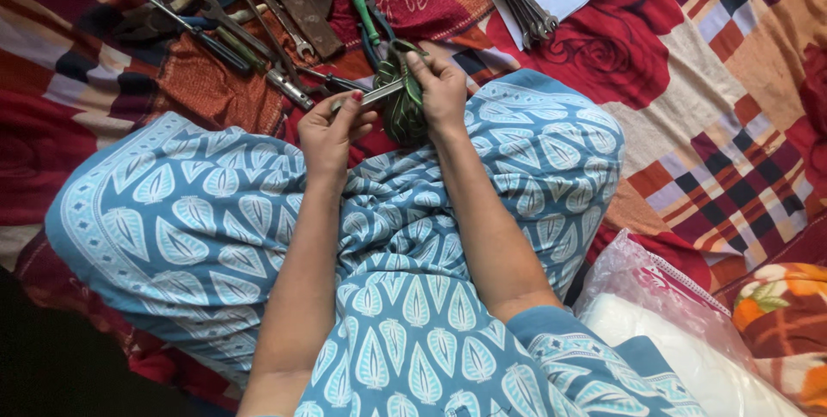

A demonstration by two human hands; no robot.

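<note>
Head view shows the left hand [332, 128] with fingers clamped on a slim metal tool [379, 94], its long axis running up-right into the green coiled bundle [401, 98] gripped by the right hand [441, 85], above the lap.

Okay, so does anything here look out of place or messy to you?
Mostly the setting: metal hand tools lie in a loose, crisscrossed heap on a patchwork blanket, not a bench. The spanners sit fanned on white paper. Both hands, left hand and right hand, grip a green bundle normally.
</note>
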